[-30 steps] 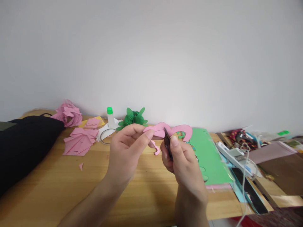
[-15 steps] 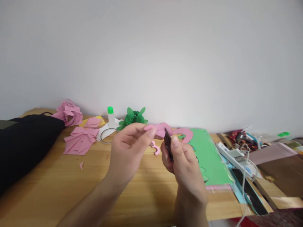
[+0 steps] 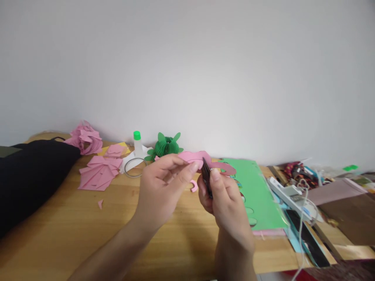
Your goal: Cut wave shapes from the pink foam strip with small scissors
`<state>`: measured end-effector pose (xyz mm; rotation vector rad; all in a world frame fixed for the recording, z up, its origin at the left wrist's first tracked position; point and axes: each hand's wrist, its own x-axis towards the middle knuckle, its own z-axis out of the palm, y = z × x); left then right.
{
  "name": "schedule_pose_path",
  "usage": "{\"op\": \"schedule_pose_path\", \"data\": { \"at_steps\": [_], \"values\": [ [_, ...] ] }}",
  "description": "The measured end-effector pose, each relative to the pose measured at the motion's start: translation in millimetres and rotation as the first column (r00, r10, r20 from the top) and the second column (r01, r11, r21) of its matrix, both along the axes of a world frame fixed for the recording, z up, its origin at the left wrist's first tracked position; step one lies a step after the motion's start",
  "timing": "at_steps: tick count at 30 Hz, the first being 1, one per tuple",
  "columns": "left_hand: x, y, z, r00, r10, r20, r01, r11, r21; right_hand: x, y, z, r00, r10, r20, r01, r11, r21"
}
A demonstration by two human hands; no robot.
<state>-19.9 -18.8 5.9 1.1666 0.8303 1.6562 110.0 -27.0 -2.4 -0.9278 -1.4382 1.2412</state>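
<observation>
Between the thumb and fingers of my left hand (image 3: 164, 187) is a curvy strip of pink paper (image 3: 195, 156), held up above the table. My right hand (image 3: 224, 197) grips a dark pair of scissors (image 3: 206, 177), whose blades point up and meet the paper. Part of the strip curls off to the right beyond the blades. The handles are mostly hidden by my fingers. Below the paper a small curved pink scrap (image 3: 193, 186) lies on the wooden table (image 3: 178, 242).
Folded pink paper (image 3: 98, 173), a glue stick (image 3: 137, 142), a ring of tape (image 3: 134, 168) and a green paper cactus (image 3: 166, 146) stand left and behind. Right lie green sheets (image 3: 262, 199), a power strip (image 3: 290, 199) and a phone (image 3: 307, 238). A black bag (image 3: 38, 179) is far left.
The pink strip has turned slightly, and its right-hand loop now hangs flatter and narrower. Both hands have stayed nearly in place, with the scissors still at the paper.
</observation>
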Motion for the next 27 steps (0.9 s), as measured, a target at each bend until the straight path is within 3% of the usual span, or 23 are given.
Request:
{"op": "schedule_pose_path", "data": {
  "at_steps": [11, 18, 27],
  "values": [
    [0.5, -3.4, 0.4, 0.989, 0.120, -0.085, -0.115, 0.992, 0.055, -0.4, -0.7, -1.1, 0.998, -0.026, 0.055, 0.023, 0.999, 0.044],
    [-2.2, -2.5, 0.9, 0.993, 0.074, -0.096, -0.072, 0.997, 0.022, 0.5, -1.2, -1.0, 0.998, -0.012, 0.060, 0.010, 1.000, 0.027],
    [-3.1, -0.4, -3.3, 0.985, 0.117, -0.124, -0.112, 0.993, 0.041, 0.2, -1.4, 0.6, 0.999, 0.013, 0.039, -0.014, 0.999, 0.033]
  ]
}}
